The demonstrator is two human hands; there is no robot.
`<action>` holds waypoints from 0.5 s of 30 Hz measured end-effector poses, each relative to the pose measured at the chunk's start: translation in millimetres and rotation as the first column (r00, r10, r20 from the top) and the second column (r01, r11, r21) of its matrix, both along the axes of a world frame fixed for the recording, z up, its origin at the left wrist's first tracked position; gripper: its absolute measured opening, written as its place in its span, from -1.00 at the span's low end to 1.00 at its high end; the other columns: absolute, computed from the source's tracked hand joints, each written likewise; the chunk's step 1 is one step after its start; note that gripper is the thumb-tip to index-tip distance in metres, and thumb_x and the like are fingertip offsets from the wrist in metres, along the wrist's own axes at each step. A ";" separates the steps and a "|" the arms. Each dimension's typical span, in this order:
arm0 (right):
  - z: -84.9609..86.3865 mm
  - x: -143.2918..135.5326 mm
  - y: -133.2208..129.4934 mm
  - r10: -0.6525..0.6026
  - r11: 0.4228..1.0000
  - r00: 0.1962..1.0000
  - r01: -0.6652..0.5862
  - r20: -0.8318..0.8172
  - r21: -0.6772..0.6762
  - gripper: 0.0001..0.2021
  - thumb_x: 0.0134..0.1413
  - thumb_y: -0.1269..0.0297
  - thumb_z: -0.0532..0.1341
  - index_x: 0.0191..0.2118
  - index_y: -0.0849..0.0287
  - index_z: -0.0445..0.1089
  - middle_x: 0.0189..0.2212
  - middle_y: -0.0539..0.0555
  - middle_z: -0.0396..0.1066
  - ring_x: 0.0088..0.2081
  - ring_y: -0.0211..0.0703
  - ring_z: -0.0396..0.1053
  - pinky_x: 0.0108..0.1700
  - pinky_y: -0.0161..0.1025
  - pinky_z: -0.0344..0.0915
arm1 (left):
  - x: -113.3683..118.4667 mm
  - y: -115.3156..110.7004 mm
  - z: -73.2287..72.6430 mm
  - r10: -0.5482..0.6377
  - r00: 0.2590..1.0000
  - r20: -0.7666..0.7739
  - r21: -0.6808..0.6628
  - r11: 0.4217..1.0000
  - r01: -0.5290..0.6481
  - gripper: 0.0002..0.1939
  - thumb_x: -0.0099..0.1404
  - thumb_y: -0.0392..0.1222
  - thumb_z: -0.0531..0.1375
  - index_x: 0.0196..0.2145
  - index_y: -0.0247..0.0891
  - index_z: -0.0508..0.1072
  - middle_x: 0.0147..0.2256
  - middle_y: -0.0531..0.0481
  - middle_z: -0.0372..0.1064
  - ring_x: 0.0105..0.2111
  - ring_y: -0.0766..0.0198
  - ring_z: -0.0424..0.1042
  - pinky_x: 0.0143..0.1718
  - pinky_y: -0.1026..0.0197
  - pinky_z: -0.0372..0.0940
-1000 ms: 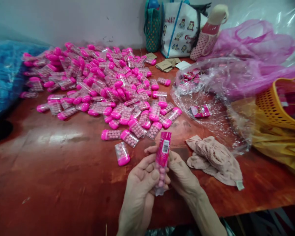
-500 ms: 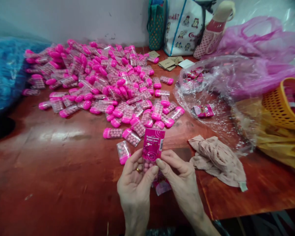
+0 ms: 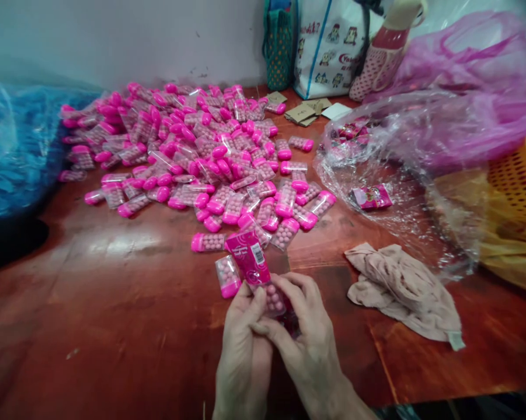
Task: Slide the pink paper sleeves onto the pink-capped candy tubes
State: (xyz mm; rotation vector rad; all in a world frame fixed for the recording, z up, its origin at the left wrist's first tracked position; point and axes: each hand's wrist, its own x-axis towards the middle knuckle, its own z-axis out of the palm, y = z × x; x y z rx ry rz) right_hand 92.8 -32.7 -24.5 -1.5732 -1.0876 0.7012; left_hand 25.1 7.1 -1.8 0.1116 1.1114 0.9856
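Observation:
Between my two hands is a small clear box of pink gum balls (image 3: pixel 275 297), with a printed pink label sleeve (image 3: pixel 248 256) over its upper end, tilted to the left. My left hand (image 3: pixel 244 338) pinches it from the left, thumb on the front. My right hand (image 3: pixel 304 326) has its fingers closed on the box's right side, and its thumb reaches across to the left thumb. Some dark pink wrapping shows partly under the right fingers. Just beyond my hands lies a loose gum box (image 3: pixel 226 274) with a pink cap.
A big heap of pink-capped gum boxes (image 3: pixel 179 146) spreads over the red table (image 3: pixel 114 326). To the right lie a beige cloth (image 3: pixel 405 291), clear plastic holding pink sleeves (image 3: pixel 372 196) and a yellow basket (image 3: pixel 519 181). A blue bag (image 3: pixel 17 151) stands left; bags line the wall.
The box and sleeve have tipped from upright to the left. My right hand has shifted, its fingers now curled round the box's side. The whole view has shifted slightly.

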 end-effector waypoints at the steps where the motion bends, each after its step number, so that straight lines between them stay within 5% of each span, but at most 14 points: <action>1: -0.9 0.6 0.8 0.000 1.000 1.000 0.000 0.000 0.019 -0.59 -0.07 0.42 0.30 -0.03 0.10 0.34 -0.12 0.11 0.24 -0.10 -0.04 0.27 -0.10 -0.16 0.30 | 0.8 -1.4 0.7 0.009 1.000 0.012 -0.038 0.999 -0.009 -0.91 0.09 -0.40 0.24 -0.38 -0.34 0.49 -0.42 -0.05 0.46 -0.46 0.39 0.43 -0.45 0.42 0.35; 4: 0.8 6.3 2.3 0.005 0.998 0.999 -0.002 -0.044 0.064 -0.71 -0.01 0.43 0.25 -0.11 0.10 0.38 -0.12 0.11 0.26 -0.08 -0.06 0.28 -0.07 -0.19 0.30 | 1.0 -3.3 2.2 0.003 0.999 0.035 -0.028 1.000 -0.002 -0.88 0.11 -0.38 0.21 -0.36 -0.32 0.51 -0.36 -0.07 0.47 -0.37 0.33 0.45 -0.31 0.34 0.37; 9: 10.3 13.1 -0.4 0.101 0.995 0.984 -0.102 -0.144 0.003 -0.86 0.14 0.45 0.11 -0.20 0.15 0.36 -0.36 0.03 0.41 -0.34 -0.21 0.39 -0.29 -0.33 0.33 | -6.2 5.1 -0.1 -0.024 0.983 -0.184 0.326 0.942 0.084 -0.77 0.01 -0.17 0.33 -0.33 -0.29 0.54 -0.23 -0.09 0.46 -0.22 0.17 0.43 -0.19 0.21 0.34; 15: 16.0 11.5 -4.9 0.092 0.995 0.991 -0.089 -0.094 0.037 -0.83 0.16 0.46 0.07 -0.15 0.19 0.31 -0.36 0.04 0.42 -0.37 -0.25 0.41 -0.31 -0.39 0.34 | -4.4 7.6 -1.9 -0.094 0.987 -0.133 0.322 0.937 0.133 -0.76 0.00 -0.13 0.34 -0.37 -0.32 0.54 -0.28 -0.10 0.46 -0.33 0.21 0.43 -0.25 0.20 0.36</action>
